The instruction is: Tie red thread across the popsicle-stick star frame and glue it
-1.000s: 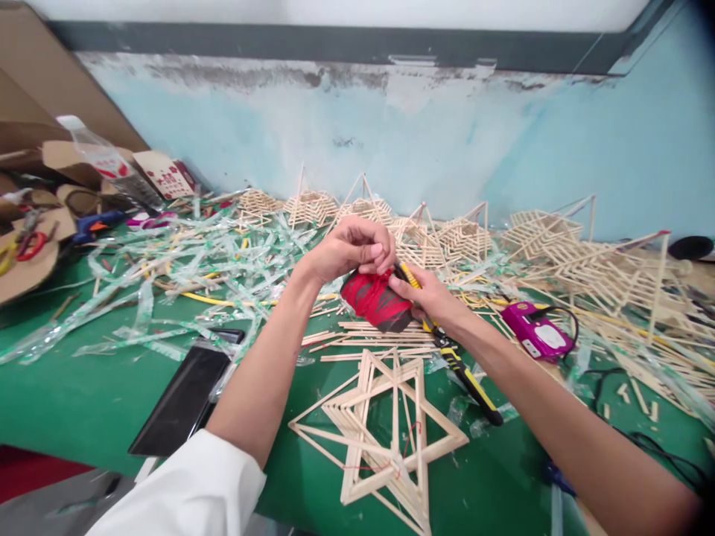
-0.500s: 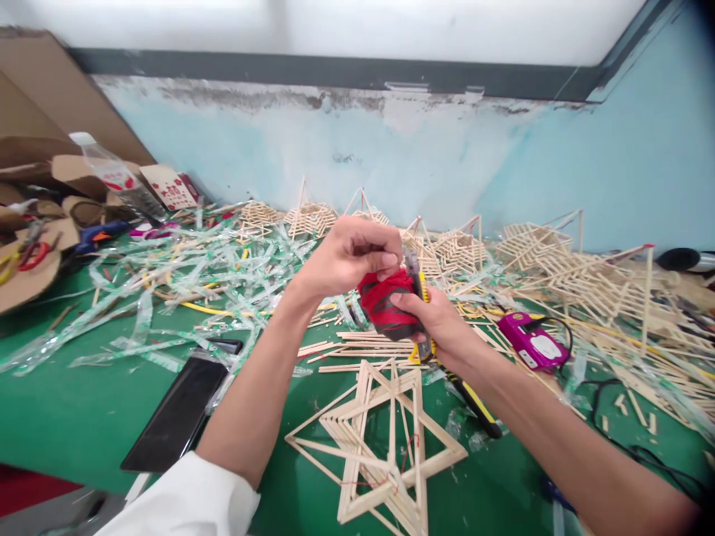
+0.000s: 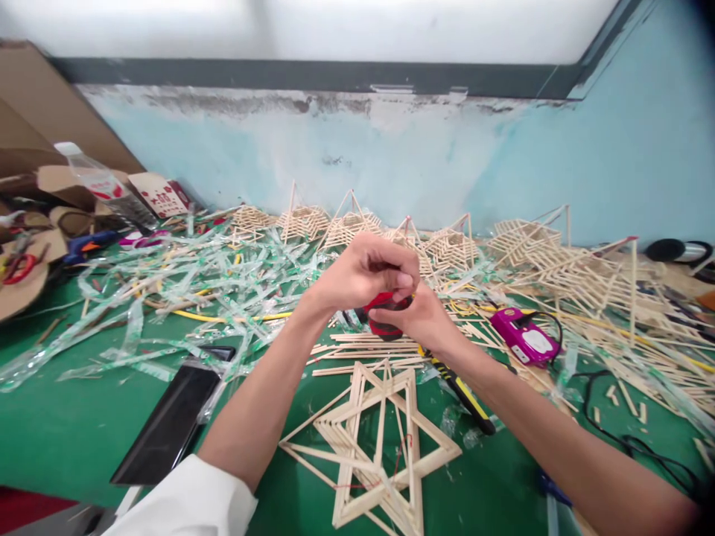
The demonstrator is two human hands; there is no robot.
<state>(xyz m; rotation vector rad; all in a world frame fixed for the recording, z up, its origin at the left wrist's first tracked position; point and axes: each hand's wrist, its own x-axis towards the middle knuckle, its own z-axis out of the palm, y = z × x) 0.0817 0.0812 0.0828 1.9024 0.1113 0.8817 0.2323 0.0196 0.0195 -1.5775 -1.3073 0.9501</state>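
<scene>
My right hand [image 3: 421,320] is closed around a bundle of red thread [image 3: 385,327] wound with dark bands, much of it hidden behind the hands. Right above and in front of it, my left hand [image 3: 383,272] pinches thumb against fingers; whatever lies in the pinch is too small to make out. No cutter knife shows in my right hand now; the hands may hide it. Below both hands, a star-shaped frame of thin wooden sticks [image 3: 413,461] rests on the green table, with bits of red thread tied on it.
Loose sticks [image 3: 369,346] and a black-and-yellow handled tool [image 3: 466,402] lie beyond the star. To the left are a dark phone-like slab [image 3: 167,424], tangled plastic strips [image 3: 223,275] and a bottle [image 3: 106,186]. A purple device [image 3: 525,339] and stacked stick frames [image 3: 536,249] stand right.
My left hand has moved slightly right and down. My right hand has turned and drawn in behind it, hiding more of the thread bundle; the yellow cutter knife it held has gone from sight.
</scene>
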